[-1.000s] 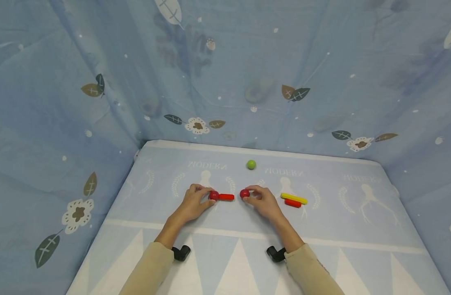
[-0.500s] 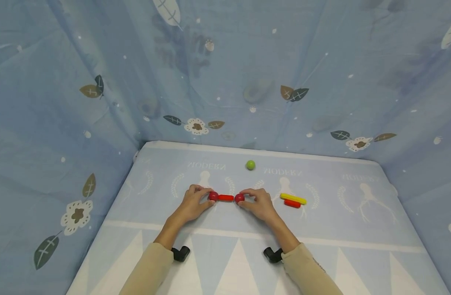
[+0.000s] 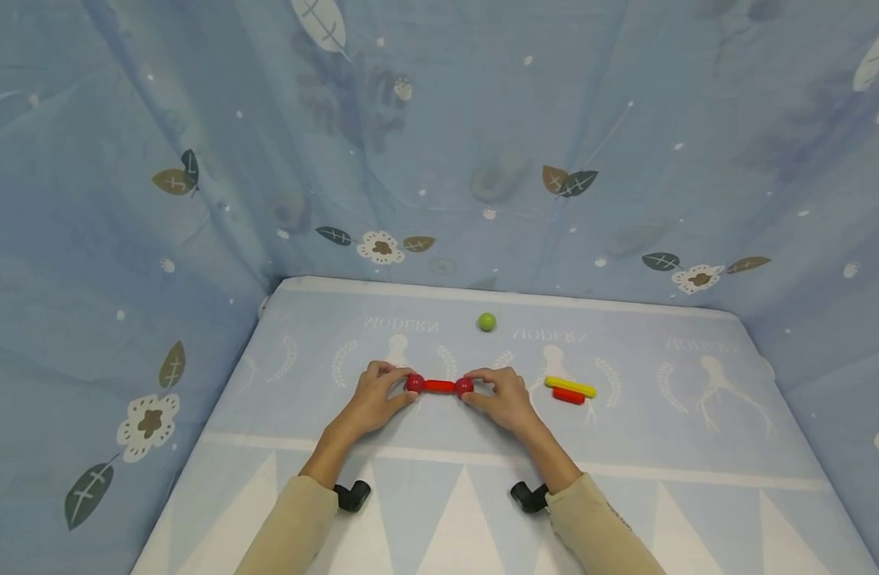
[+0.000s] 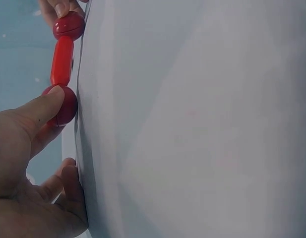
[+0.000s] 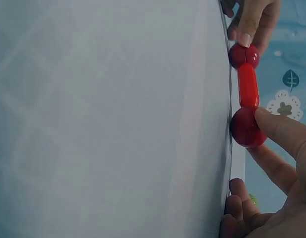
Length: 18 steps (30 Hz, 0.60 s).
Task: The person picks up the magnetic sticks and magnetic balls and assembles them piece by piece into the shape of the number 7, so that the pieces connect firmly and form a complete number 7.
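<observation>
A short red rod point(image 3: 439, 386) lies on the pale blue table cover with a red ball at each end. My left hand point(image 3: 373, 397) pinches the left red ball point(image 3: 413, 382) point(image 4: 62, 105) point(image 5: 243, 55). My right hand point(image 3: 506, 397) pinches the right red ball point(image 3: 464, 386) point(image 5: 246, 127) point(image 4: 68, 26), which touches the rod's right end. In both wrist views the rod point(image 4: 62, 60) point(image 5: 248, 84) joins the two balls in a straight line.
A yellow rod point(image 3: 571, 387) and a shorter red rod point(image 3: 569, 396) lie side by side just right of my right hand. A green ball point(image 3: 487, 322) sits farther back near the middle. Blue patterned cloth walls close in the back and both sides.
My right hand has carried its red ball leftward until it meets the free end of the red rod. The left hand has stayed where it was.
</observation>
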### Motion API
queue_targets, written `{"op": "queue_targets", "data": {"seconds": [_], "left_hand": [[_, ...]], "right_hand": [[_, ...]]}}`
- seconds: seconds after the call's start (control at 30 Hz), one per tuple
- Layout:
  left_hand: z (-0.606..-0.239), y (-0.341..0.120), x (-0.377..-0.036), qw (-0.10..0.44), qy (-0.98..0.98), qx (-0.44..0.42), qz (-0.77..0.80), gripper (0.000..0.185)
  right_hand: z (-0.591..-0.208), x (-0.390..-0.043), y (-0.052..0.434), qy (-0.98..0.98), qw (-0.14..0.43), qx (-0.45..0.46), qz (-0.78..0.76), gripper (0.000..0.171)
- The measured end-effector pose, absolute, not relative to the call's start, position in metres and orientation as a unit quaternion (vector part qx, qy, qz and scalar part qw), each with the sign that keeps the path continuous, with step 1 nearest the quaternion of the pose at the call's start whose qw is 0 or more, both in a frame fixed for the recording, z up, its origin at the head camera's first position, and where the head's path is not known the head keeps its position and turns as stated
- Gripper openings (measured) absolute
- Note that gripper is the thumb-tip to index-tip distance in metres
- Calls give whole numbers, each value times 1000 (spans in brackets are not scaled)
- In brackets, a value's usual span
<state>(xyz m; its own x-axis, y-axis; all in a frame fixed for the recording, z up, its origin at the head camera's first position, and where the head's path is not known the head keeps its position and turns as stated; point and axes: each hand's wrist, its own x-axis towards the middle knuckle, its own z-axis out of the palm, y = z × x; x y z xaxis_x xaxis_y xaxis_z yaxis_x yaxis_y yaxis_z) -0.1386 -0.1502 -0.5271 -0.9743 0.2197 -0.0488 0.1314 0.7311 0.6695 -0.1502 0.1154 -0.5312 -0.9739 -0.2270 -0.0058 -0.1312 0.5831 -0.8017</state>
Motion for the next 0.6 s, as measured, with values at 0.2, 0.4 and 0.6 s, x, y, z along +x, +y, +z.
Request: {"op": "queue_targets", "data": {"seconds": [0.2,0.4,0.6], "left_hand": [[-526,-149,-138,62,927,93,358,40],[-525,-149,-138,62,928,93,356,40],[-525,-149,-138,65,928,85,356,40]], "right_hand": [[-529,-151,121,889,80,-85,-442,35],[-516,-145,136,883,91,-61,-456,39],[-504,-133,157,890,57,-60,-449,36]]}}
